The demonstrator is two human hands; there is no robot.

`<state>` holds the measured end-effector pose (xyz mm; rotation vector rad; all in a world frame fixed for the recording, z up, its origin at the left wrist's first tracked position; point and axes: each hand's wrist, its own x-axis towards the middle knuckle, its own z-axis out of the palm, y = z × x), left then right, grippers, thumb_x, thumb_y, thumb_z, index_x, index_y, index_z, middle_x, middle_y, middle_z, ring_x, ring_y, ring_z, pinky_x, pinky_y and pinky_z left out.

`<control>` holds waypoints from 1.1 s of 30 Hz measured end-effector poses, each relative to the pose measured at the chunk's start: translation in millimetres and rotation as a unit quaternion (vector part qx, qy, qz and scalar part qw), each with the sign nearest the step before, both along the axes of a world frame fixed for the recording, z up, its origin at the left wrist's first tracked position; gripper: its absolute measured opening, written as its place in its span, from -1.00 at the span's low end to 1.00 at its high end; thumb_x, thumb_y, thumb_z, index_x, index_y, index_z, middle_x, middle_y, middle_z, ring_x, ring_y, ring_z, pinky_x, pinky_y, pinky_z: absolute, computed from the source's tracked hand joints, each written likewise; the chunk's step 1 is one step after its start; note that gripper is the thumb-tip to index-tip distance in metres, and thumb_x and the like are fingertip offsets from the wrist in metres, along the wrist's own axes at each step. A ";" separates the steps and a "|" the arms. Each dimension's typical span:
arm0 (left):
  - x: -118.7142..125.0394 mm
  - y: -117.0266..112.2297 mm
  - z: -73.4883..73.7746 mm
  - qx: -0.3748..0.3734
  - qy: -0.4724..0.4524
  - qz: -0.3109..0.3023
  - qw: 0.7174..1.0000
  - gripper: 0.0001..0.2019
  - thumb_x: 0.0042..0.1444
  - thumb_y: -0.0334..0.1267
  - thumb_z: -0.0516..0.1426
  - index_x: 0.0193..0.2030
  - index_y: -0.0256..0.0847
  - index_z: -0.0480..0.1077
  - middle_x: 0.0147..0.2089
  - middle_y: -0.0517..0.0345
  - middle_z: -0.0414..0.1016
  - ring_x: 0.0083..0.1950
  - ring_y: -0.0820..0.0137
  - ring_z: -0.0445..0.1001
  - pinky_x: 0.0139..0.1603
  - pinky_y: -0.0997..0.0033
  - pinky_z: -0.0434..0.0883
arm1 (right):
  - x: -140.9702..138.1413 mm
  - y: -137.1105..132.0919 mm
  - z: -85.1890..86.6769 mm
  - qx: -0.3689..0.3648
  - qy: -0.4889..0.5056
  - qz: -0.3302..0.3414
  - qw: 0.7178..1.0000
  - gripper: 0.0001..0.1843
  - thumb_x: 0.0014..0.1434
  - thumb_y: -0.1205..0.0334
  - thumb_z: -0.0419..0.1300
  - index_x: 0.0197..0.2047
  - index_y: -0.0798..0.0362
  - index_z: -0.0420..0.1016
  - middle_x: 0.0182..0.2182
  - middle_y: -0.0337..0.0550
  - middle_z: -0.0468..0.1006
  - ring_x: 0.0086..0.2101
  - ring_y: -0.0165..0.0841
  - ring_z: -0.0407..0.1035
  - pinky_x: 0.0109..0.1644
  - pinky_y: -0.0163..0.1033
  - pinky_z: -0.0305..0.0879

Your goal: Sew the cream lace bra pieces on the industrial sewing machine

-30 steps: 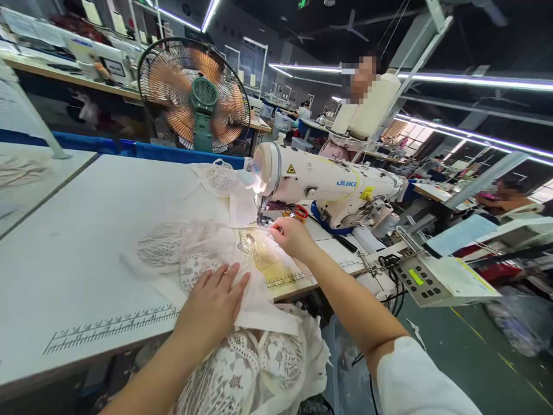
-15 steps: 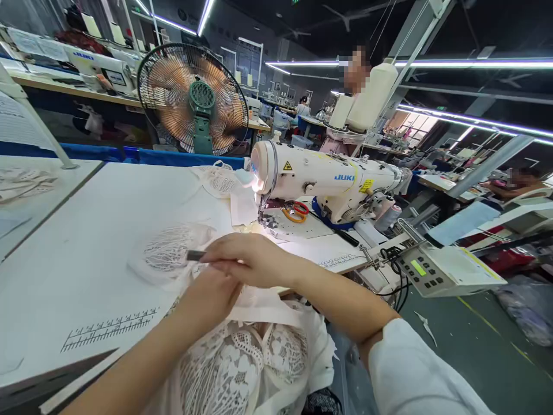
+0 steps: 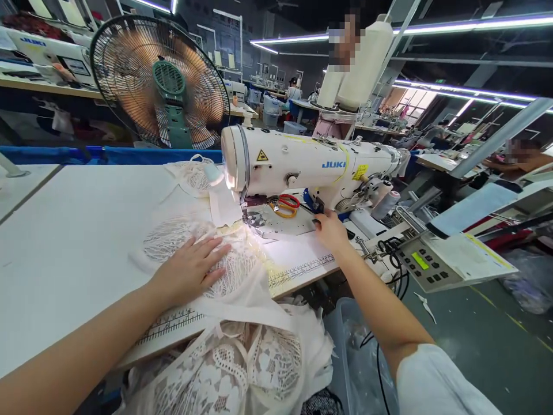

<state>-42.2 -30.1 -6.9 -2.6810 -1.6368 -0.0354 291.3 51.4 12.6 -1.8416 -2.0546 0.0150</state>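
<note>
Left hand (image 3: 190, 271) open, fingers spread flat on the white lace garment (image 3: 237, 268), centre frame, below the sewing machine (image 3: 280, 158). Right hand (image 3: 332, 231) part-curled, right of centre by the machine's base; can't tell if it's gripping anything. Scissors (image 3: 285, 205) lie left of it.
</note>
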 end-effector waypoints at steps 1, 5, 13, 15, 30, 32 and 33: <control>1.9 5.5 0.0 0.004 0.001 -0.010 1.000 -0.41 0.23 0.03 -0.21 0.30 -0.17 0.20 0.35 -0.05 0.20 0.35 0.09 0.17 0.33 -0.15 0.08 | -4.8 -5.7 -1.2 0.011 -0.001 0.006 1.000 -0.67 0.18 0.45 0.01 -0.08 0.16 0.52 0.03 0.17 0.45 -0.05 -0.10 0.41 0.02 -0.02 0.32; 3.1 21.4 -1.9 0.028 0.004 -0.032 0.999 -0.40 0.24 0.06 -0.22 0.29 -0.18 0.21 0.31 -0.07 0.27 0.32 0.09 0.23 0.30 -0.12 0.15 | -42.8 -37.2 -13.2 0.019 0.002 0.165 0.986 -0.78 0.19 0.26 0.14 -0.10 0.01 0.54 -0.02 -0.07 0.53 0.01 -0.24 0.37 0.15 -0.17 0.28; 13.7 23.3 13.0 0.152 0.023 -0.060 0.986 -0.49 0.27 -0.06 -0.20 -0.11 -0.23 0.52 0.01 -0.16 0.55 0.02 0.07 0.50 0.15 -0.18 0.29 | -78.7 -50.2 -35.5 0.022 -0.039 0.484 0.874 -0.54 0.19 -0.02 0.18 -0.01 0.19 0.44 0.12 0.09 0.43 0.16 -0.12 0.26 0.20 -0.05 0.23; 23.1 27.8 14.7 0.182 0.013 -0.098 0.978 -0.49 0.29 -0.17 -0.23 -0.21 -0.27 0.54 -0.04 -0.15 0.57 -0.01 0.16 0.51 0.13 0.01 0.35 | -77.5 -47.6 -34.7 0.029 -0.032 0.489 0.871 -0.55 0.19 -0.01 0.18 -0.03 0.20 0.44 0.10 0.11 0.44 0.14 -0.13 0.27 0.20 -0.07 0.22; 28.3 49.0 -18.4 0.184 -0.006 -0.112 0.976 -0.45 0.19 0.09 -0.02 0.07 -0.32 0.42 0.14 -0.16 0.46 0.00 0.09 0.44 -0.06 0.11 0.35 | -67.7 -58.7 -36.4 0.010 -0.057 0.474 0.878 -0.50 0.32 -0.04 -0.03 0.13 0.16 0.30 0.16 0.09 0.38 0.19 -0.13 0.20 0.22 0.05 0.16; 29.7 52.8 -17.1 0.184 -0.004 -0.111 0.977 -0.44 0.20 0.10 -0.03 0.09 -0.34 0.41 0.15 -0.16 0.45 0.00 0.08 0.44 -0.05 0.10 0.34 | -69.0 -58.1 -35.4 0.010 -0.063 0.461 0.885 -0.50 0.32 -0.04 -0.05 0.14 0.14 0.30 0.16 0.09 0.39 0.18 -0.12 0.20 0.22 0.08 0.16; 30.6 54.8 -15.4 0.182 0.002 -0.108 0.977 -0.44 0.20 0.09 -0.03 0.09 -0.35 0.41 0.15 -0.17 0.45 0.01 0.08 0.44 -0.05 0.09 0.34 | -69.8 -57.3 -35.4 0.013 -0.064 0.456 0.887 -0.50 0.33 -0.04 -0.06 0.14 0.14 0.30 0.15 0.10 0.39 0.18 -0.12 0.20 0.21 0.09 0.16</control>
